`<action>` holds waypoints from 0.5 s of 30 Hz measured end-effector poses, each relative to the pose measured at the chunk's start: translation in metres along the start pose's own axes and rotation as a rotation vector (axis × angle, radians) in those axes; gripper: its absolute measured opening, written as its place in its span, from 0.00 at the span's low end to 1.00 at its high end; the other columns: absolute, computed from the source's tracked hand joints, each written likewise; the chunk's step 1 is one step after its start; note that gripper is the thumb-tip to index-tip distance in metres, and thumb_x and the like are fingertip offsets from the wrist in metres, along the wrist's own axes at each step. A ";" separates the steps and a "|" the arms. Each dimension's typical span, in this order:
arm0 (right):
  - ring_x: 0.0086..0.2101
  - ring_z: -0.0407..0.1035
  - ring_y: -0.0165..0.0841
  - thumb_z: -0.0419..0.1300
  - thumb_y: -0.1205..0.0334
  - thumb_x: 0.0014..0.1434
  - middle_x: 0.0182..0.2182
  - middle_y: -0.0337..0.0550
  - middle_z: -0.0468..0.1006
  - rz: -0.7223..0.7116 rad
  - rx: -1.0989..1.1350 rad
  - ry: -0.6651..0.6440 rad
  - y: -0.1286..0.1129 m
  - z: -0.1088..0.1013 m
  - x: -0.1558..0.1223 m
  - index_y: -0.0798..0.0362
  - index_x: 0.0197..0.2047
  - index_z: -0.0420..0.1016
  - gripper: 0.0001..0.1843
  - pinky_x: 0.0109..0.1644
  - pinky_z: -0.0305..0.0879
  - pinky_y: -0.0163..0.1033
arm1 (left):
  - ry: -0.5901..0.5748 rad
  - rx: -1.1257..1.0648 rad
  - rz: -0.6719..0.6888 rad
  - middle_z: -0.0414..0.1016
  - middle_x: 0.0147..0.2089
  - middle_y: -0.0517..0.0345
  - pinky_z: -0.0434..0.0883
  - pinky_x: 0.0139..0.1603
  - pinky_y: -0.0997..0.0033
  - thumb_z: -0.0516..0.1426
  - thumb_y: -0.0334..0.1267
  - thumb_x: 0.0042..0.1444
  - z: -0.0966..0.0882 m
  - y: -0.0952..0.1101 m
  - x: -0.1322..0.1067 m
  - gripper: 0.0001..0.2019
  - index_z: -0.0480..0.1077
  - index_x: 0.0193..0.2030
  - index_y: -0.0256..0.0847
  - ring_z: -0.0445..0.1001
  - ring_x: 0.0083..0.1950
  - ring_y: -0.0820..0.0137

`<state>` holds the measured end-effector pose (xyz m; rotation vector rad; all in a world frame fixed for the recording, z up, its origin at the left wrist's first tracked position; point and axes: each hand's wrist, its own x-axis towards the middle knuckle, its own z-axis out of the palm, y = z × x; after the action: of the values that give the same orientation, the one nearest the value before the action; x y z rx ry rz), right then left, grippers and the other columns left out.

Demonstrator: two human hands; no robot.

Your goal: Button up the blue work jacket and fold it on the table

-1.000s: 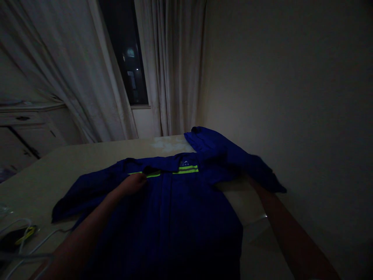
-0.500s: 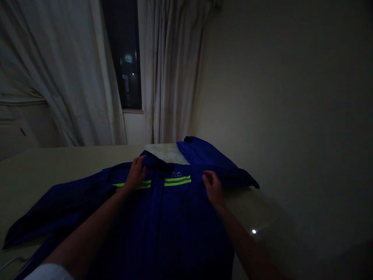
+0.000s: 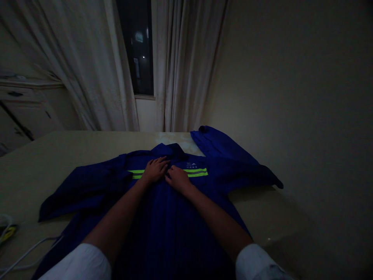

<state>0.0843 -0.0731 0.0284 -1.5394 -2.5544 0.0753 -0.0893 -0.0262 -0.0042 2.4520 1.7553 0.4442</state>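
Observation:
A dark blue work jacket with yellow-green reflective stripes lies spread, front up, on a pale table. Both of my hands rest side by side on its chest, just below the collar. My left hand lies on the left stripe with its fingers stretched toward the front closure. My right hand sits beside it, fingers curled down onto the fabric at the closure. One sleeve spreads to the left; the other hangs over the table's right edge.
A white cable and a dark object with yellow lie at the table's near left. White curtains and a dark window stand behind, a cabinet at far left, a bare wall on the right.
My right hand has moved left from the right sleeve to the jacket's front closure, and my left hand has slid down from the collar; both now meet at the chest.

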 end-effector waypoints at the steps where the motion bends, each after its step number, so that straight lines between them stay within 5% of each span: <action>1: 0.50 0.75 0.39 0.56 0.53 0.72 0.51 0.52 0.78 -0.009 -0.041 -0.001 -0.003 -0.002 -0.002 0.53 0.56 0.78 0.18 0.52 0.71 0.40 | -0.016 -0.006 -0.008 0.61 0.77 0.60 0.55 0.74 0.41 0.43 0.52 0.73 0.000 0.001 0.000 0.25 0.68 0.70 0.56 0.59 0.77 0.55; 9: 0.47 0.79 0.42 0.49 0.68 0.72 0.48 0.61 0.81 -0.066 -0.240 -0.045 -0.026 -0.019 -0.002 0.59 0.53 0.80 0.18 0.49 0.74 0.43 | -0.129 0.058 0.022 0.51 0.81 0.58 0.50 0.75 0.36 0.47 0.54 0.70 0.000 -0.002 0.004 0.30 0.57 0.77 0.55 0.51 0.80 0.53; 15: 0.45 0.80 0.41 0.47 0.71 0.72 0.47 0.63 0.80 -0.059 -0.290 -0.035 -0.023 -0.017 0.008 0.62 0.54 0.78 0.20 0.46 0.75 0.42 | -0.196 0.050 -0.032 0.46 0.82 0.58 0.46 0.75 0.30 0.45 0.54 0.71 -0.002 -0.001 0.020 0.31 0.53 0.78 0.55 0.45 0.82 0.52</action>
<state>0.0633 -0.0771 0.0490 -1.5645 -2.7323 -0.2902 -0.0851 -0.0069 0.0016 2.4020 1.7413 0.1522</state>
